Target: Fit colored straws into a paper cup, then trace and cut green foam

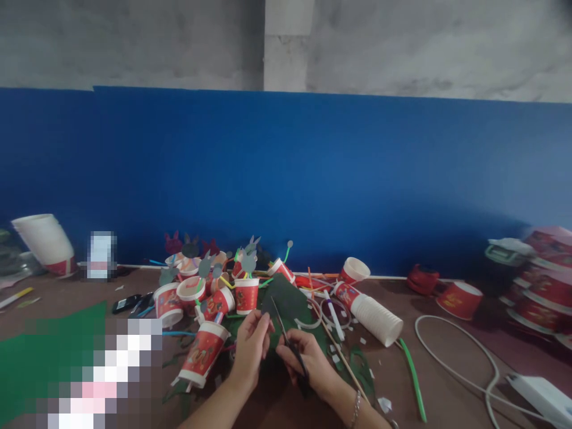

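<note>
My right hand (308,357) is closed round the black handles of a pair of scissors (277,314), whose blades point up and away from me. Dark green paper (290,296) lies behind and beside the blades. My left hand (251,345), its thumb and fingers pinched together, is at the near left edge of this paper. Just left of that hand, a red and white paper cup (203,354) lies tilted. Another red cup (246,296) stands upright behind it, with a grey rabbit-shaped cutout (249,262) above its rim.
Several decorated cups (191,290) crowd the left. A stack of nested cups (373,316) lies on its side at right, near a white marker (334,316) and a green pipe cleaner (413,381). A white cable (456,328) loops toward a power strip (543,399). Green sheets (53,339) lie far left.
</note>
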### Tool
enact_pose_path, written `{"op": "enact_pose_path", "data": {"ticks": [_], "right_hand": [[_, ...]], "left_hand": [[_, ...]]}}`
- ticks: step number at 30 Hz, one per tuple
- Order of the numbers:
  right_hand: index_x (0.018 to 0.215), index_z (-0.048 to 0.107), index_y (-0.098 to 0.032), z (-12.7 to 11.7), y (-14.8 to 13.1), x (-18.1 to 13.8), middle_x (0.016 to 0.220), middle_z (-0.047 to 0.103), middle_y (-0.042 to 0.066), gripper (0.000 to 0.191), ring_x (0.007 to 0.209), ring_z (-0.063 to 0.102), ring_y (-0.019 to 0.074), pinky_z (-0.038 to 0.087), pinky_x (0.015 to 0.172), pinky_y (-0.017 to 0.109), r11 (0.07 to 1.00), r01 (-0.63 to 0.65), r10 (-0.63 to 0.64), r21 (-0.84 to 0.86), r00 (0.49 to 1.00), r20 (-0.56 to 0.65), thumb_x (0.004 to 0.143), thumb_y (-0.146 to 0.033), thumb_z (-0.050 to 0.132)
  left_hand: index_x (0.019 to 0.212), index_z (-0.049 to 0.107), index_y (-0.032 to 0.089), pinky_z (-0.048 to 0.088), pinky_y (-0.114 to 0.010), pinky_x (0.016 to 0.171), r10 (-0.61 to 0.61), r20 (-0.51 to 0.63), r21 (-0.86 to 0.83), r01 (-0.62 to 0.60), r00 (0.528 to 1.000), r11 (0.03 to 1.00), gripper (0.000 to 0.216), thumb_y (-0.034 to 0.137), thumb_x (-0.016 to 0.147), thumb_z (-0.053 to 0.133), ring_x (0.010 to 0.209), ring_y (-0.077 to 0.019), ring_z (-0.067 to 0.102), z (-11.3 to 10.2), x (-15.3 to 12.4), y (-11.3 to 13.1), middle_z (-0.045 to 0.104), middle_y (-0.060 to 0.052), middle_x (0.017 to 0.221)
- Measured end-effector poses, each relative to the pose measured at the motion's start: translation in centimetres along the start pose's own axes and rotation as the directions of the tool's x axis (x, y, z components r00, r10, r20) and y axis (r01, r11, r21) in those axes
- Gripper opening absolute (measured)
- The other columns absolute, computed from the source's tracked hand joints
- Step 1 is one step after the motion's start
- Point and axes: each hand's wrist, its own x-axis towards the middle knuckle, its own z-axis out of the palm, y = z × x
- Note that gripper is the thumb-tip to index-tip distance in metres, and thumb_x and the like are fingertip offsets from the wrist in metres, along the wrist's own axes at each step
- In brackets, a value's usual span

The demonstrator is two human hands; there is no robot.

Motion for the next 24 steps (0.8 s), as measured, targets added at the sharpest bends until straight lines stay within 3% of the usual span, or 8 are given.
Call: {"op": "enact_pose_path", "data": {"ticks": [13, 18, 24], "right_hand": [[0.071, 0.052, -0.015, -0.25, -0.23, -0.35, 0.040, 0.048, -0.008, 0.038, 0.029, 0.039, 0.0043, 0.022, 0.029, 0.014, 0.997, -0.061, 0.057, 0.039, 0.993, 0.101, 0.066, -0.050, 0.068], [0.072, 0.053, -0.015, -0.22, 0.04, -0.19, 0.038, 0.047, -0.009, 0.038, 0.027, 0.036, 0.0038, 0.018, 0.028, 0.014, 0.997, -0.062, 0.059, 0.044, 0.996, 0.068, 0.067, -0.049, 0.068], [0.071, 0.052, -0.015, -0.09, -0.25, -0.43, 0.040, 0.046, -0.009, 0.035, 0.030, 0.038, 0.0038, 0.025, 0.031, 0.015, 0.998, -0.034, 0.029, 0.057, 0.995, 0.098, 0.067, -0.046, 0.068]], "left_hand": [[0.069, 0.052, 0.014, 0.012, -0.013, 0.032, 0.020, 0.012, -0.039, -0.020, 1.000, 0.999, 0.036, 0.049, 0.077, 0.060, 0.031, 0.0026, 0.027, 0.10, 0.12, 0.39, 0.055, 0.004, 0.057], [0.072, 0.053, 0.015, 0.013, -0.014, 0.032, 0.005, 0.067, -0.002, -0.005, 0.998, 1.000, 0.033, 0.046, 0.080, 0.058, 0.032, -0.0005, 0.026, 0.03, -0.01, 0.33, 0.041, 0.009, 0.045], [0.069, 0.049, 0.017, 0.015, -0.013, 0.031, -0.034, 0.057, -0.026, 0.035, 0.998, 0.999, 0.035, 0.048, 0.076, 0.061, 0.032, -0.0016, 0.025, 0.01, 0.06, 0.24, 0.036, 0.011, 0.042]]}}
